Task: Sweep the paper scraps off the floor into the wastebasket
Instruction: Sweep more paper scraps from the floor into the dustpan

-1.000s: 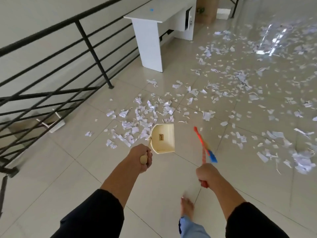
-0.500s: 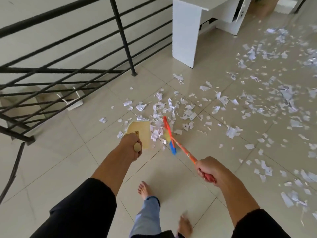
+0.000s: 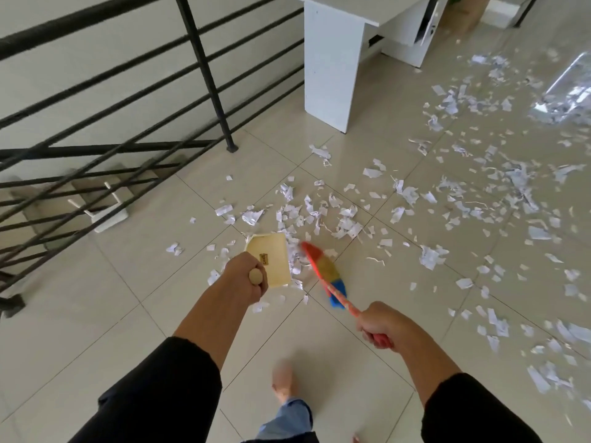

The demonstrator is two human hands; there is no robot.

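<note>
Progress is judged early: the bulk of the work remains. The left hand (image 3: pixel 244 278) is wrapped around the rounded handle of a cream dustpan (image 3: pixel 270 262), fingers curled tight on it, with the pan set low at the near edge of a dense cluster of paper scraps (image 3: pixel 315 215) on the tiled floor (image 3: pixel 128 318). The right hand (image 3: pixel 382 326) grips the red handle of a small brush (image 3: pixel 326 276) whose multicoloured bristles sit just beside the pan's right edge, among the scraps lying there. The brush head is blurred, so whether the bristles touch the floor cannot be confirmed. The pan's visible surface appears bare; no scraps can be seen collected on it. Loose pieces lie on every side of the pan, including a few nearer the person than the pan itself. A much wider scatter (image 3: pixel 499 187) extends across the floor to the right and toward the white counter (image 3: pixel 332 62), well apart from the tools. A black railing (image 3: pixel 204 71) borders the left. No wastebasket is in view, so nothing can be recorded as emptied. Outstanding: gather this cluster, then the far scatter, then the tipping.
</note>
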